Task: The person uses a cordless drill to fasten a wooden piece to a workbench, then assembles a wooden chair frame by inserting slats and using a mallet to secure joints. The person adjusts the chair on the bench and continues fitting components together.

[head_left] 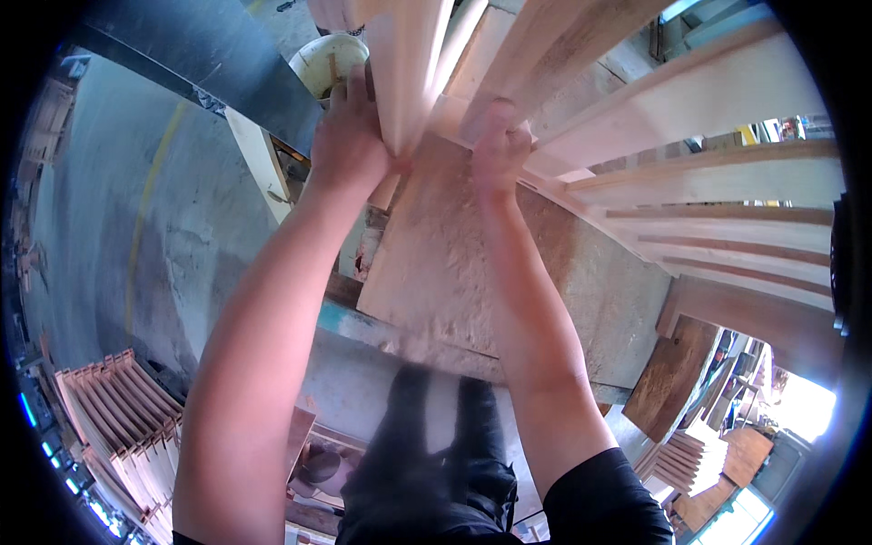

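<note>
At the far left, near the lower rim, a stack of slatted wooden frames is standing on the concrete floor. Just above the hands, one pale bucket is sitting beside the work. The left hand is wrapping its fingers around the near end of a pale wooden board, whose long axis is running away from the person toward the top edge. The right hand is closing into a fist against the edge of the next plank, just beside the first. Both are working above the dusty counter. To the right, about six more planks are fanning out toward the right rim, lying side by side.
</note>
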{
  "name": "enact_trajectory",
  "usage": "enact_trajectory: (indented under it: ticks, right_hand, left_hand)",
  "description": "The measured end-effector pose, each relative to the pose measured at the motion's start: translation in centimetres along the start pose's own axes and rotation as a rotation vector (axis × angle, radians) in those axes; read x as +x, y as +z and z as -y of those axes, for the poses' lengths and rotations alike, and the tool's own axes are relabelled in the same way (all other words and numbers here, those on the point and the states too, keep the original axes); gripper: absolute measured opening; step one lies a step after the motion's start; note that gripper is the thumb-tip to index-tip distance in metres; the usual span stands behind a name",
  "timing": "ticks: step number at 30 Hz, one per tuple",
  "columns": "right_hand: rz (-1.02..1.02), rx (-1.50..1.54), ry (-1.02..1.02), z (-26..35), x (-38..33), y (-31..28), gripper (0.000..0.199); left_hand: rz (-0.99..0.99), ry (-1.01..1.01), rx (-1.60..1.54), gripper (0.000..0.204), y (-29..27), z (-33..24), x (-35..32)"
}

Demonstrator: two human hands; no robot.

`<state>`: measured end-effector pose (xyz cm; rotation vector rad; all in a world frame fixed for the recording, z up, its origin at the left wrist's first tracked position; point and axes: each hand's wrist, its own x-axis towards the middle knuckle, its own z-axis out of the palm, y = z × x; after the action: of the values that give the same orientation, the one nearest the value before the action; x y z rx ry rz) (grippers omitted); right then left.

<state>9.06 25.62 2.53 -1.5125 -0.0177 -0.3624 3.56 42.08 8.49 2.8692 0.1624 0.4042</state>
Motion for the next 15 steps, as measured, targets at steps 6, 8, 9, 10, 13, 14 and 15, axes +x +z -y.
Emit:
enact_trajectory:
  ticks: [6, 8, 9, 10, 13, 14, 15]
  right_hand:
    - [0.075, 0.055, -0.019, 0.9, 0.0, -0.3, 0.058]
    - [0.071, 0.040, -0.027, 0.2, 0.2, -0.4, 0.060]
    - [0.063, 0.059, -0.010, 0.4, 0.1, -0.3, 0.062]
    - [0.055, 0.078, 0.008, 0.6, 0.0, -0.1, 0.064]
    - [0.045, 0.081, 0.008, 0.2, 0.0, -0.1, 0.068]
    - [0.042, 0.073, -0.001, -0.1, 0.0, -0.3, 0.069]
    - [0.024, 0.086, -0.003, 0.2, -0.1, -0.1, 0.058]
  left_hand:
    - [0.110, -0.122, -0.108, 0.101, 0.1, 0.3, 0.0]
    - [0.126, -0.135, -0.138, 0.109, 0.2, 0.5, 0.4]
    - [0.115, -0.089, -0.117, 0.117, 0.5, 0.8, 0.2]
    - [0.104, -0.043, -0.096, 0.125, 0.8, 1.0, 0.1]
    - [0.191, -0.119, -0.122, 0.125, 0.5, 1.0, 0.2]
    - [0.202, -0.121, -0.103, 0.124, 0.6, 0.8, 0.3]
    - [0.212, -0.126, -0.082, 0.122, 0.7, 0.8, 0.3]
